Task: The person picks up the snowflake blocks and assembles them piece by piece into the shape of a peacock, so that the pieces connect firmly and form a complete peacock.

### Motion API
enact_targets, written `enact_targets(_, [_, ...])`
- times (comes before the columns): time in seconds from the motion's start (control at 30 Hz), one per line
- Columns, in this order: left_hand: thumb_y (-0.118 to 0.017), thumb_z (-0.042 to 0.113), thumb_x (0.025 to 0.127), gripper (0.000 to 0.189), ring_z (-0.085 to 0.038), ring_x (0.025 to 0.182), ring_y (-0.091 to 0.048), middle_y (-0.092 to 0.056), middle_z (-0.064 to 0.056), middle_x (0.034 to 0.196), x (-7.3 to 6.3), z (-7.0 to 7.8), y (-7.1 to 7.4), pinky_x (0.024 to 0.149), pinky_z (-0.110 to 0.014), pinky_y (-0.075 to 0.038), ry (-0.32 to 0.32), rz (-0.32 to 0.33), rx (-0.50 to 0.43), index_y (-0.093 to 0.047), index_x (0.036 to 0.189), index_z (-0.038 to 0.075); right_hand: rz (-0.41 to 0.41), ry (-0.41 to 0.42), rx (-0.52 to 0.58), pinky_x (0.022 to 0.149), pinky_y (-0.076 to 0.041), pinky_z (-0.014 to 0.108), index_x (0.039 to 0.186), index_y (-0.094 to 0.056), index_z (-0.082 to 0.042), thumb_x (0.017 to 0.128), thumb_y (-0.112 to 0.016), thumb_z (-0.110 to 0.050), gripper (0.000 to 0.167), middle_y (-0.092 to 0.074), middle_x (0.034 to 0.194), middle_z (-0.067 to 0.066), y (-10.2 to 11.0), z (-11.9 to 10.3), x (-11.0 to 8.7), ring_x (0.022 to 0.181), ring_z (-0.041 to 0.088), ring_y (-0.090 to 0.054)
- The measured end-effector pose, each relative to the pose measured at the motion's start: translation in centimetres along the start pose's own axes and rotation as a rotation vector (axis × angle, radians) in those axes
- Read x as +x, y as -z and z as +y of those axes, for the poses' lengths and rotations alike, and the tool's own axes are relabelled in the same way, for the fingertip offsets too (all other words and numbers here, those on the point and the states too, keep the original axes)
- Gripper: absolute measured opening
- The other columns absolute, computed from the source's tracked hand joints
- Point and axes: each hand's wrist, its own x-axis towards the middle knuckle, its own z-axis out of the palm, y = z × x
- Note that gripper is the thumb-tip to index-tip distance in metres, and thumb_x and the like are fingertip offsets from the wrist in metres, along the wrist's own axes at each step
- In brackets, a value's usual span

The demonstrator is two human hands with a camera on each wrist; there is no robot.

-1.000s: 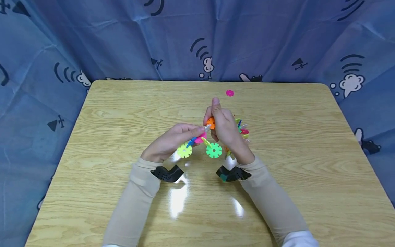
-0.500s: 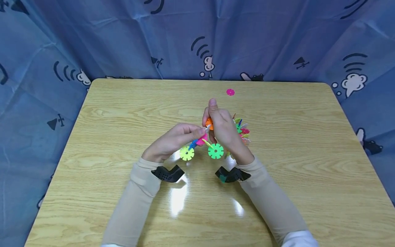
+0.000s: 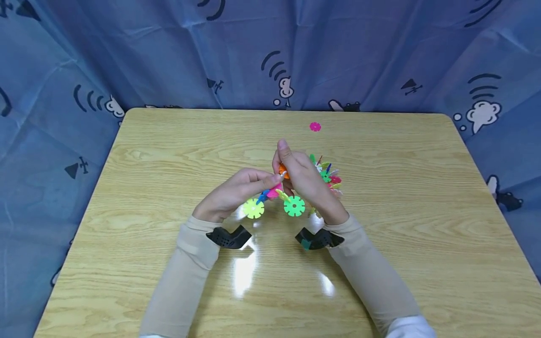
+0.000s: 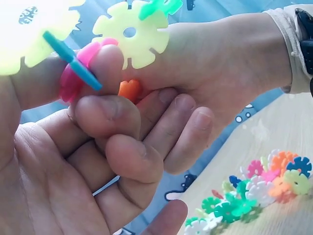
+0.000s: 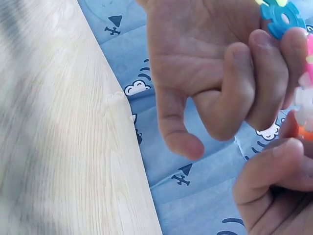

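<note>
My left hand (image 3: pixel 234 193) pinches a small chain of notched plastic snowflake discs between thumb and finger. In the head view a pink disc (image 3: pixel 274 191) and a blue disc (image 3: pixel 262 195) sit by its fingertips. A yellow disc (image 3: pixel 249 211) and a green disc (image 3: pixel 294 212) hang lower at the chain's two ends. My right hand (image 3: pixel 307 182), thumb raised, holds an orange disc (image 3: pixel 283 172) against a whitish disc (image 5: pixel 304 100) at the chain's top. Fingers cover much of the orange disc, so how far the two interlock cannot be told.
Behind my right hand a cluster of joined multicoloured discs (image 4: pixel 244 193) rests on the wooden table (image 3: pixel 160 155). One loose pink disc (image 3: pixel 315 126) lies near the far edge. A blue patterned cloth (image 3: pixel 236 51) hangs beyond the table.
My right hand has shifted a little to the left with the orange disc, uncovering more of the cluster behind it. The held chain wobbles slightly; my left hand stays nearly still.
</note>
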Motion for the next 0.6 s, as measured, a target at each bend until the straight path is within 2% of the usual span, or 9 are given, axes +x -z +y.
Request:
enact_targets(0.03, [-0.052, 0.024, 0.104, 0.035, -0.020, 0.139, -0.046, -0.067, -0.003, 0.129, 0.0, 0.0, 0.1, 0.123, -0.056, -0.027, 0.004, 0.007, -0.001, -0.071, 0.117, -0.003, -0.003, -0.005, -0.011, 0.037, -0.033, 0.030, 0.079, -0.051, -0.005, 0.110, -0.021, -0.050, 0.063, -0.033, 0.048, 0.004, 0.1, 0.0, 0.0, 0.037, 0.022, -0.033])
enact_targets(0.07, [-0.053, 0.025, 0.104, 0.036, -0.020, 0.139, -0.046, -0.067, -0.003, 0.126, 0.1, -0.1, 0.1, 0.122, -0.056, -0.027, 0.007, 0.015, -0.004, -0.071, 0.114, -0.004, 0.002, -0.013, -0.031, 0.038, -0.034, 0.030, 0.082, -0.052, -0.005, 0.110, -0.021, -0.051, 0.062, -0.033, 0.048, 0.003, 0.2, 0.0, 0.1, 0.038, 0.021, -0.033])
enact_targets(0.13, [-0.053, 0.028, 0.104, 0.035, -0.020, 0.133, -0.048, -0.067, -0.002, 0.119, 0.3, -0.2, 0.1, 0.119, -0.054, -0.031, 0.008, 0.049, -0.018, -0.073, 0.106, -0.001, 0.033, -0.040, -0.085, 0.042, -0.038, 0.029, 0.092, -0.056, -0.005, 0.109, -0.023, -0.052, 0.060, -0.036, 0.051, 0.003, 0.5, -0.2, 0.2, 0.042, 0.022, -0.036])
enact_targets(0.2, [-0.054, 0.032, 0.104, 0.037, -0.019, 0.125, -0.050, -0.065, 0.001, 0.109, 0.4, -0.4, 0.2, 0.112, -0.050, -0.035, 0.015, 0.097, -0.045, -0.072, 0.090, 0.004, 0.095, -0.065, -0.160, 0.048, -0.044, 0.031, 0.103, -0.058, -0.006, 0.108, -0.025, -0.054, 0.059, -0.040, 0.055, 0.004, 1.3, -0.3, 0.3, 0.047, 0.024, -0.042])
enact_targets(0.27, [-0.054, 0.035, 0.104, 0.041, -0.022, 0.118, -0.051, -0.061, 0.001, 0.100, 0.7, -0.4, 0.2, 0.106, -0.046, -0.037, 0.022, 0.139, -0.088, -0.066, 0.077, 0.007, 0.178, -0.113, -0.230, 0.052, -0.049, 0.034, 0.109, -0.059, -0.007, 0.107, -0.028, -0.056, 0.058, -0.044, 0.058, 0.004, 2.7, -0.5, 0.4, 0.051, 0.026, -0.047])
enact_targets(0.37, [-0.055, 0.039, 0.103, 0.041, -0.021, 0.113, -0.054, -0.062, 0.003, 0.100, 0.8, -0.4, 0.2, 0.105, -0.046, -0.038, 0.027, 0.203, -0.140, -0.062, 0.072, 0.014, 0.240, -0.201, -0.336, 0.059, -0.053, 0.037, 0.113, -0.060, -0.008, 0.107, -0.034, -0.055, 0.054, -0.047, 0.061, 0.003, 5.8, -0.7, 0.9, 0.056, 0.027, -0.052])
enact_targets(0.43, [-0.056, 0.038, 0.103, 0.038, -0.022, 0.106, -0.058, -0.063, 0.001, 0.102, 0.8, -0.4, 0.3, 0.105, -0.047, -0.039, 0.019, 0.237, -0.172, -0.064, 0.075, 0.014, 0.220, -0.275, -0.398, 0.062, -0.055, 0.035, 0.114, -0.061, -0.009, 0.106, -0.038, -0.053, 0.050, -0.049, 0.063, 0.001, 7.9, -0.7, 1.8, 0.061, 0.025, -0.053])
enact_targets(0.5, [-0.057, 0.037, 0.103, 0.036, -0.020, 0.100, -0.061, -0.064, 0.000, 0.104, 0.6, -0.3, 0.6, 0.106, -0.047, -0.040, 0.015, 0.257, -0.186, -0.066, 0.077, 0.014, 0.159, -0.333, -0.497, 0.065, -0.055, 0.033, 0.111, -0.061, -0.007, 0.106, -0.041, -0.051, 0.049, -0.052, 0.067, 0.002, 10.0, -0.6, 3.4, 0.069, 0.022, -0.054])
enact_targets(0.6, [-0.057, 0.036, 0.103, 0.033, -0.019, 0.097, -0.061, -0.062, 0.000, 0.103, 0.3, -0.4, 0.9, 0.100, -0.044, -0.045, 0.000, 0.261, -0.205, -0.067, 0.080, 0.014, 0.061, -0.399, -0.637, 0.070, -0.056, 0.032, 0.115, -0.061, -0.001, 0.106, -0.043, -0.047, 0.050, -0.059, 0.083, 0.008, 12.4, 0.2, 5.9, 0.082, 0.022, -0.057])
